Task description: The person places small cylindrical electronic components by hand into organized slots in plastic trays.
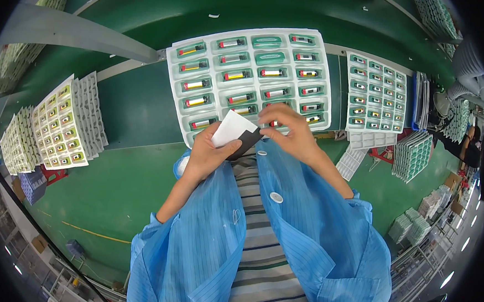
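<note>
My left hand holds a small white sheet with a black strip along its lower right side, thumb pressed on it. My right hand pinches the black strip's upper end with its fingertips. Both hands hover just in front of a white moulded tray whose green pockets hold small silvery cells with red and yellow ends. A few pockets show no cell. The near row of the tray is partly hidden by my hands.
A second tray with smaller parts lies to the right, above loose white tray pieces. Stacks of filled trays stand at left, more stacks at right. A grey rail crosses the upper left. Green surface all around.
</note>
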`<act>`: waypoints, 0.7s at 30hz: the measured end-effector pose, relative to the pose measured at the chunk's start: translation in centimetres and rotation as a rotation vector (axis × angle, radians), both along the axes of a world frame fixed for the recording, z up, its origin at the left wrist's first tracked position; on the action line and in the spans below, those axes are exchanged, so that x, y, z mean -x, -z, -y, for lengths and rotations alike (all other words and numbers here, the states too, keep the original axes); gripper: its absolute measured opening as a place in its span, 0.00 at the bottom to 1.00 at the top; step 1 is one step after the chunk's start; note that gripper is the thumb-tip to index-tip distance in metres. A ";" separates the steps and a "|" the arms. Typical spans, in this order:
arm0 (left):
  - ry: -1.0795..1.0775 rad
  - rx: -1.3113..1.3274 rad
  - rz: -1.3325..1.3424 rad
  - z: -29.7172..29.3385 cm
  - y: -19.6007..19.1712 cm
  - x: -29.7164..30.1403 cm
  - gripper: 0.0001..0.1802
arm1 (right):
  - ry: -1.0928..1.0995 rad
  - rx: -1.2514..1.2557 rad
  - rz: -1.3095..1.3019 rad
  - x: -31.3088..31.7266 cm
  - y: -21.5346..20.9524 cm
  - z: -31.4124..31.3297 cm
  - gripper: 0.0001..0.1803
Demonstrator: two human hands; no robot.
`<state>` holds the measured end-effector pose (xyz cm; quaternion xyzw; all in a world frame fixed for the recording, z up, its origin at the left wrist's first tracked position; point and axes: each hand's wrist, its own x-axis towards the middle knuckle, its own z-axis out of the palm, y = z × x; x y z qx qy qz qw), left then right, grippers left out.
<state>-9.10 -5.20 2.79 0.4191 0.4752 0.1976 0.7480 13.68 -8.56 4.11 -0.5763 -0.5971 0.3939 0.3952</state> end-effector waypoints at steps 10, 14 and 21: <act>-0.207 0.040 0.347 1.0 -2.0 -0.3 0.25 | 0.113 0.208 -0.350 1.6 -0.9 0.8 0.12; -0.129 -0.024 0.014 1.0 -1.3 -0.6 0.21 | 0.096 0.091 -0.181 2.0 -0.8 0.9 0.12; -0.108 -0.038 -0.002 1.5 -0.9 -0.8 0.19 | -0.018 -0.313 0.203 1.2 -0.4 1.5 0.13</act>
